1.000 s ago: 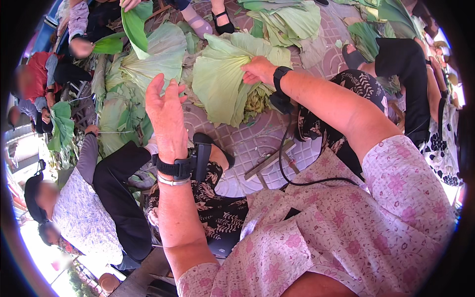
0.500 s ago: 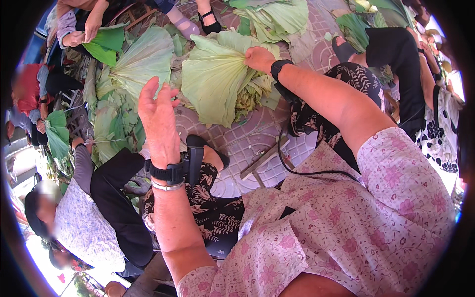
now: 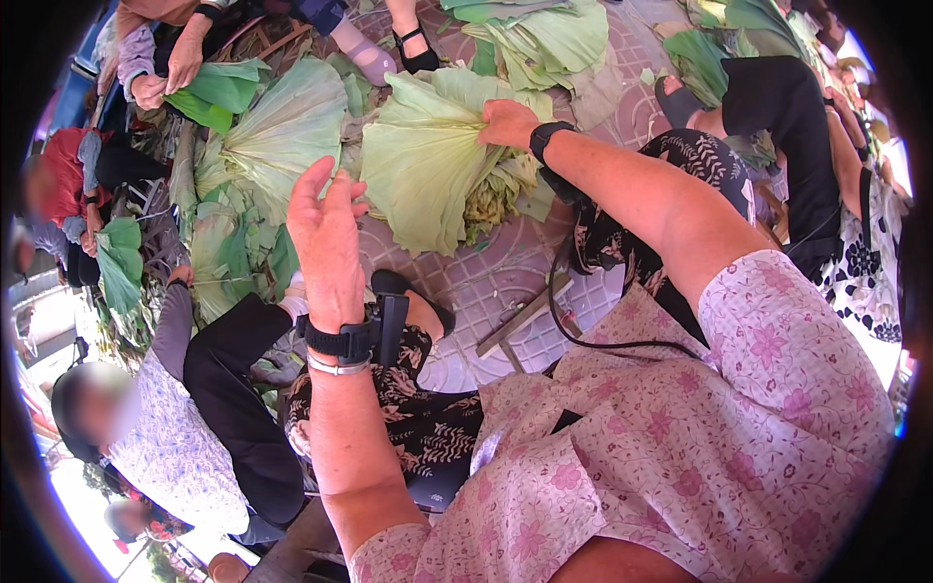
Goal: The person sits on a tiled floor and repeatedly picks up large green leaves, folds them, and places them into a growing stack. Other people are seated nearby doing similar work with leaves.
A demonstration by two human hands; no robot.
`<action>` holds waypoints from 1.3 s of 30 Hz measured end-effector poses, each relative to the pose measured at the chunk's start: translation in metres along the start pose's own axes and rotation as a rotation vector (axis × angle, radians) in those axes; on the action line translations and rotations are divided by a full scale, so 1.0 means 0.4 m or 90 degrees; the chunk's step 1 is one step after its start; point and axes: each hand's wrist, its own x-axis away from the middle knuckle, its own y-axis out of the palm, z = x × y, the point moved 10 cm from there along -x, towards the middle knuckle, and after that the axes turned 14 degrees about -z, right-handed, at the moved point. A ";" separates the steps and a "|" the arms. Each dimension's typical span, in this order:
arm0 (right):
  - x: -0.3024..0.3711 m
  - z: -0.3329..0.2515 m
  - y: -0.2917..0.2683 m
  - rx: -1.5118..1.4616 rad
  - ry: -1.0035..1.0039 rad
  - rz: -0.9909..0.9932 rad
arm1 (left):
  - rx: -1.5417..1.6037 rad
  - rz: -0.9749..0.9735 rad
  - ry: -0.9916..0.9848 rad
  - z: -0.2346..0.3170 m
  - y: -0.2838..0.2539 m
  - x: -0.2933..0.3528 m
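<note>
My right hand point(image 3: 507, 124) is closed on the middle of a large pale green lotus leaf point(image 3: 418, 165), which spreads out to the left of my fingers. Beneath its edge lies a crumpled heap of yellowish leaves point(image 3: 496, 199), partly covered. My left hand point(image 3: 328, 243) is raised with fingers apart and slightly curled, holding nothing. Beyond its fingertips another big lotus leaf point(image 3: 292, 117) rests on a leaf pile. Dark straps circle both my wrists, and a bracelet is on the left one.
More leaves point(image 3: 549, 44) are stacked at the far side. Co-workers sit around; one person's hands point(image 3: 175, 73) hold a darker green leaf point(image 3: 216, 92). A small wooden stool point(image 3: 520, 316) stands on the paved floor point(image 3: 457, 355). A black cable point(image 3: 593, 340) runs across my clothes.
My left hand has shifted slightly to the right, still open. My right hand keeps its hold on the lotus leaf. The co-worker's hands at upper left have moved a little on their leaf.
</note>
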 end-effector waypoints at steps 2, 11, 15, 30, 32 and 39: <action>0.001 -0.016 -0.003 -0.003 -0.002 0.019 | -0.001 -0.006 0.000 -0.002 0.003 0.001; -0.014 -0.059 -0.018 -0.129 -0.121 0.073 | -0.001 -0.018 -0.007 0.009 0.020 0.002; -0.008 -0.060 -0.033 -0.443 -0.124 0.092 | 0.001 -0.018 0.000 0.009 0.011 0.005; -0.030 0.062 -0.009 -0.149 0.005 0.019 | -0.027 -0.031 -0.007 0.014 0.028 -0.002; 0.008 0.014 -0.018 0.039 0.046 0.038 | -0.022 -0.026 -0.009 0.011 0.023 -0.001; 0.085 -0.061 0.166 0.497 -0.243 -0.018 | -0.015 -0.027 -0.014 0.002 0.022 -0.005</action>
